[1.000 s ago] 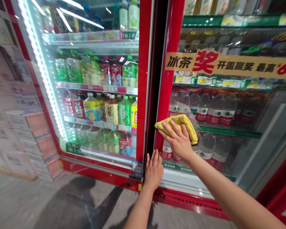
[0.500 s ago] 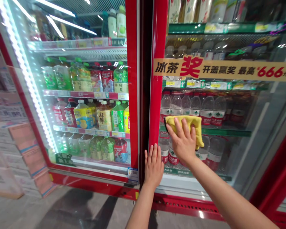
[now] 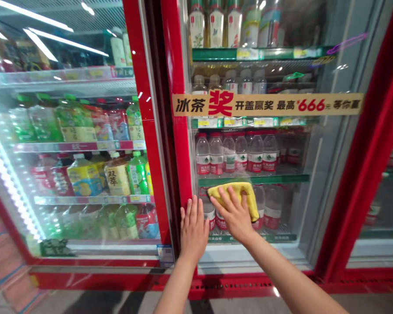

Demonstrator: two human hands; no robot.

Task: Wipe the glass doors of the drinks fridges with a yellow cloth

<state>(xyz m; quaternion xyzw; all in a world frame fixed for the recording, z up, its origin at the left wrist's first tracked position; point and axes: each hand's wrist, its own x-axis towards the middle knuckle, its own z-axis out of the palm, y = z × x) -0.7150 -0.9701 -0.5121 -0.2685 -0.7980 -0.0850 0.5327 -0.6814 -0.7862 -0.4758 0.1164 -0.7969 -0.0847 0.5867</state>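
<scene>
A yellow cleaning cloth (image 3: 233, 194) lies flat against the glass door of the right-hand fridge, over the lower bottles. My right hand (image 3: 233, 214) presses on it with the fingers spread. Beside it, my left hand (image 3: 194, 231) rests flat on the door's red frame (image 3: 180, 144), fingers stretched out and nothing held. Behind the glass stand water bottles (image 3: 255, 152) with red caps and red-and-white labels. A tan printed strip (image 3: 268, 104) runs across the door above both hands.
To the left is another red-framed fridge (image 3: 152, 131) with shelves of drinks (image 3: 84, 174). Pink cartons (image 3: 11, 266) are stacked at the lower left. A third glass door (image 3: 380, 192) is at the right edge. Grey floor (image 3: 140, 303) shows below.
The cloth and my right hand have slid down the glass, below the green shelf edge. My left hand stays on the frame. The view has turned to the right.
</scene>
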